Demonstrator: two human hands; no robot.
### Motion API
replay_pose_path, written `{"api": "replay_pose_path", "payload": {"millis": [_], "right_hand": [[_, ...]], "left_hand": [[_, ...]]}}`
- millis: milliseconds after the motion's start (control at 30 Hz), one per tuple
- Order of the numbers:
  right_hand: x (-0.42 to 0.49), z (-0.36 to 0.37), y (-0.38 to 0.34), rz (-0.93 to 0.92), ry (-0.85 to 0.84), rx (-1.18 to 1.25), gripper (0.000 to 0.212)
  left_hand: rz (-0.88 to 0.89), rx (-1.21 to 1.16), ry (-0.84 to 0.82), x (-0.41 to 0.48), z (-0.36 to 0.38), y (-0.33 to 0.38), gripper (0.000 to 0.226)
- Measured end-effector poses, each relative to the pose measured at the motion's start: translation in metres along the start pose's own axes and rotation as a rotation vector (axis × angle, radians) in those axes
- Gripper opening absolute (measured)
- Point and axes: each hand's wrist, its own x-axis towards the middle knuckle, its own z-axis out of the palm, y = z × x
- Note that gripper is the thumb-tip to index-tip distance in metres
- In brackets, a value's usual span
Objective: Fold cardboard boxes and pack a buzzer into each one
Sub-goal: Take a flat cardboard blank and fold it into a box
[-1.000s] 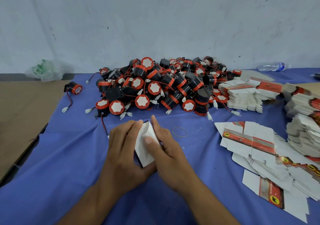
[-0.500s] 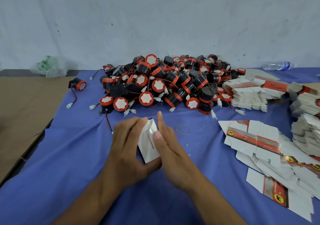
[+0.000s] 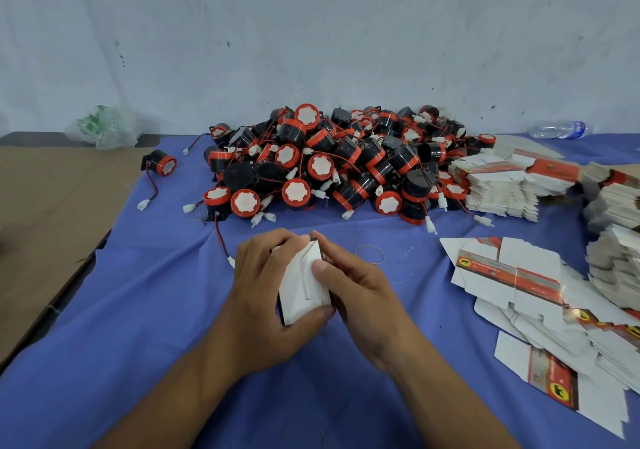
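A small white cardboard box (image 3: 300,286) stands on the blue cloth (image 3: 145,310) between my hands, its white end flaps facing up. My left hand (image 3: 266,296) grips it from the left, fingers over the far edge and thumb under the near corner. My right hand (image 3: 349,286) holds its right side, thumb pressing on the top flap. A red wire with a white plug (image 3: 223,246) trails out from behind my left hand. Behind lies a big pile of black-and-red buzzers (image 3: 332,168).
Flat unfolded box blanks (image 3: 509,272) spread on the right, with taller stacks (image 3: 498,189) behind them. A lone buzzer (image 3: 161,163) sits far left, a rubber band (image 3: 369,253) right of my hands, a plastic bag (image 3: 104,126) and a water bottle (image 3: 557,129) by the wall.
My right thumb has pushed the box's upright flap down flat onto the end, and my left fingers have closed over the far edge. The box stays in the same spot.
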Motion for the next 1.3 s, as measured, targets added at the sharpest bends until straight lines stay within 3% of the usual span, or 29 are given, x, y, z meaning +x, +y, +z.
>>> {"api": "replay_pose_path", "payload": {"millis": [133,233,367,467,667,800,933,1033,1133,1300], "right_hand": [[0.0,-0.002,0.0,-0.039,0.002,-0.023,0.037],[-0.002,0.0,0.0,-0.119,-0.007,-0.064,0.049],[-0.009,0.008,0.004,-0.213,-0.077,-0.354,0.065],[-0.011,0.022,0.011,-0.271,0.024,-0.456,0.055],[-0.008,0.017,0.011,-0.287,0.114,-0.254,0.035],[-0.007,0.013,0.008,-0.323,0.164,-0.313,0.027],[-0.005,0.007,0.005,-0.32,0.211,-0.293,0.029],[-0.004,0.004,0.005,-0.311,0.244,-0.236,0.015],[-0.004,0.004,0.006,-0.277,0.263,-0.175,0.023],[-0.005,0.008,0.006,-0.289,0.281,-0.132,0.02]], "left_hand": [[-0.037,-0.028,-0.012,-0.001,-0.001,0.003,0.068],[-0.116,0.0,0.058,-0.002,-0.001,0.006,0.072],[-0.42,-0.024,0.249,0.001,0.0,0.013,0.075],[-0.637,-0.107,0.275,0.003,-0.001,0.014,0.074],[-0.649,-0.282,0.217,0.001,-0.004,0.013,0.025],[-0.712,-0.51,0.197,0.001,-0.012,0.008,0.024],[-0.842,-0.705,0.072,0.001,-0.011,0.006,0.039],[-0.803,-0.643,-0.054,0.0,-0.009,0.012,0.037],[-0.753,-0.527,-0.108,-0.002,-0.008,0.017,0.038],[-0.739,-0.554,-0.009,0.002,-0.005,0.023,0.029]]}}
